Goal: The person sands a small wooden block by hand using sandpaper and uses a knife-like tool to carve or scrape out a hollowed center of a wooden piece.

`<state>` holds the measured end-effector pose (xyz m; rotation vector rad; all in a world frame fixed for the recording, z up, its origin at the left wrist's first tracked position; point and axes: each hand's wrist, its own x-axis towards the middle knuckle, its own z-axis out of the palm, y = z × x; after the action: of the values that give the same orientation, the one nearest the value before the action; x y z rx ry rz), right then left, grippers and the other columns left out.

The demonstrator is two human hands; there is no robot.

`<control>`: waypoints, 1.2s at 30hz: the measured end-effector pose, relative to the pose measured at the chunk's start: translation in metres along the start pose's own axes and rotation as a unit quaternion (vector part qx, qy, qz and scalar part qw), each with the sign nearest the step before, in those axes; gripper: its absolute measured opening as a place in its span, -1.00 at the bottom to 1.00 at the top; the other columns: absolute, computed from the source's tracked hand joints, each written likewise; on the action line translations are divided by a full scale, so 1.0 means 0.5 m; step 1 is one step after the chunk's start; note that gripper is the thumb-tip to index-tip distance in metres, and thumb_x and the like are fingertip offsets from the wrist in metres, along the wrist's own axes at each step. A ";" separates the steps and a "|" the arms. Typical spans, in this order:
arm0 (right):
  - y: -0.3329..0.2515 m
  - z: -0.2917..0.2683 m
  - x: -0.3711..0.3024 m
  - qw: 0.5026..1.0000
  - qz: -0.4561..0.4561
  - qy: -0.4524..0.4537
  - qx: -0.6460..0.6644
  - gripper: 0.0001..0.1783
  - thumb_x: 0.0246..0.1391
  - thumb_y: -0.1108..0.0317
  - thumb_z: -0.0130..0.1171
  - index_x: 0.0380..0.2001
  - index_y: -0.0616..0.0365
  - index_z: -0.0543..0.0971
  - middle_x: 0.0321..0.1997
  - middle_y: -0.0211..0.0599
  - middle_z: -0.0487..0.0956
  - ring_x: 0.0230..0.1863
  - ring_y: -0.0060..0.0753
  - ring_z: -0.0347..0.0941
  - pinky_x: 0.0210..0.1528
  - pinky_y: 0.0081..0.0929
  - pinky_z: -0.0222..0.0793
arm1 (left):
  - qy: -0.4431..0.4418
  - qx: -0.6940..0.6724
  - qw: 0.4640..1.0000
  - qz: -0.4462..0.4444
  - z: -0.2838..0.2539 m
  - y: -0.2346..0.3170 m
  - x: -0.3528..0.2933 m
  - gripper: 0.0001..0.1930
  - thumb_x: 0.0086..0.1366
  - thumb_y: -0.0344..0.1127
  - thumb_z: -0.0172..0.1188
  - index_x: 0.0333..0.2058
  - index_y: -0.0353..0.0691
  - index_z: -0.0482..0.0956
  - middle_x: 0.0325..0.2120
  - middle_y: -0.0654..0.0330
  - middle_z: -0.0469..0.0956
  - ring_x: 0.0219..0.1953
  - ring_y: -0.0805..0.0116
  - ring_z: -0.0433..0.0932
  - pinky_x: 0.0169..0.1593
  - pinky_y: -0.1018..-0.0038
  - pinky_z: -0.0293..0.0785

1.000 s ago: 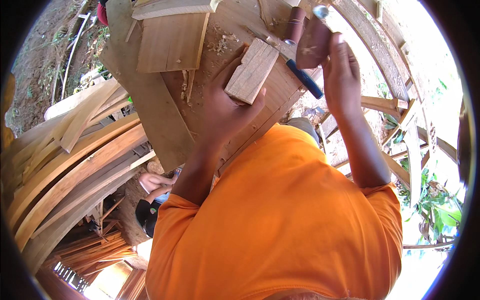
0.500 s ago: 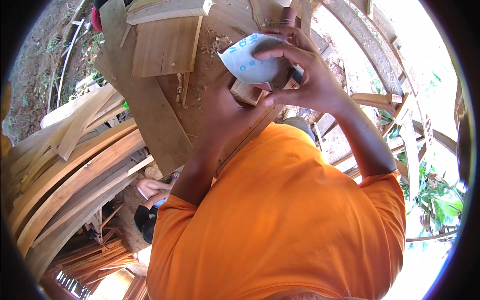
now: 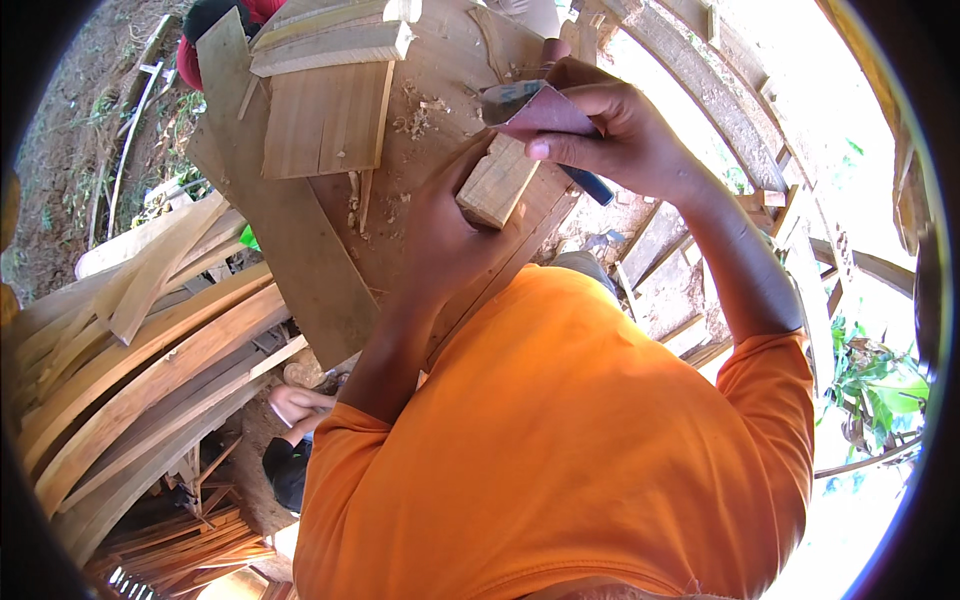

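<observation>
My left hand point(image 3: 440, 230) is closed around a small wooden block point(image 3: 498, 182), with one sawn end facing me. Between the thumb and fingers of my right hand point(image 3: 632, 132) is a sheet of sandpaper point(image 3: 550, 113), its reddish grit side turned partly toward me and its pale back curling over. The sheet hovers at the far end of the block; whether it touches the wood I cannot tell. Below my right hand, a dark blue object point(image 3: 590, 186) sticks out at the table's edge, its kind unclear.
Curly shavings point(image 3: 425, 115) lie on the wooden worktable point(image 3: 400, 180). A flat board point(image 3: 325, 120) and stacked wood strips point(image 3: 335, 45) are at the far left. Long curved planks point(image 3: 160, 360) fill the left side. People sit at lower left point(image 3: 290, 470) and upper left point(image 3: 190, 62).
The sandpaper has turned from its printed pale back to its reddish grit side and folded smaller in my right hand. More of the wooden block now shows in my left hand.
</observation>
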<state>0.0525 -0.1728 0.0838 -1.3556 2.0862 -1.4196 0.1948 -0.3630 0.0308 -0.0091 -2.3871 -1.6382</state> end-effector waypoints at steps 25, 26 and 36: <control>0.039 0.048 -0.062 0.987 -0.023 0.092 -0.130 -0.68 0.36 0.20 0.22 0.03 0.14 0.71 0.02 -0.10 0.65 0.01 -0.12 0.60 0.11 -0.26 0.49 | 0.041 0.037 0.998 -0.040 0.033 0.030 0.012 -0.33 0.02 -0.35 0.43 0.18 -0.34 0.53 -0.06 -0.11 0.67 -0.01 -0.02 0.70 0.05 0.27 0.61; 0.040 0.052 -0.057 0.987 -0.038 0.103 -0.118 -0.70 0.35 0.22 0.23 0.01 0.15 0.71 0.03 -0.11 0.65 0.03 -0.12 0.59 0.13 -0.25 0.49 | 0.045 0.034 0.998 -0.036 0.033 0.023 0.012 -0.33 0.02 -0.34 0.43 0.17 -0.34 0.53 -0.07 -0.10 0.68 -0.01 -0.02 0.70 0.04 0.26 0.61; 0.042 0.075 -0.039 0.980 -0.014 0.186 -0.062 -0.76 0.12 0.29 0.46 -0.16 0.13 0.79 0.02 -0.25 0.67 0.04 -0.21 0.58 0.11 -0.32 0.49 | 0.055 0.011 0.998 -0.025 0.031 -0.002 0.006 -0.39 0.03 -0.32 0.43 0.12 -0.32 0.57 -0.15 -0.10 0.69 -0.07 -0.04 0.71 -0.02 0.25 0.61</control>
<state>0.0762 -0.1771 0.0434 -1.2420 2.4320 -1.6884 0.1887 -0.3494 0.0252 0.1421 -2.3404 -1.5895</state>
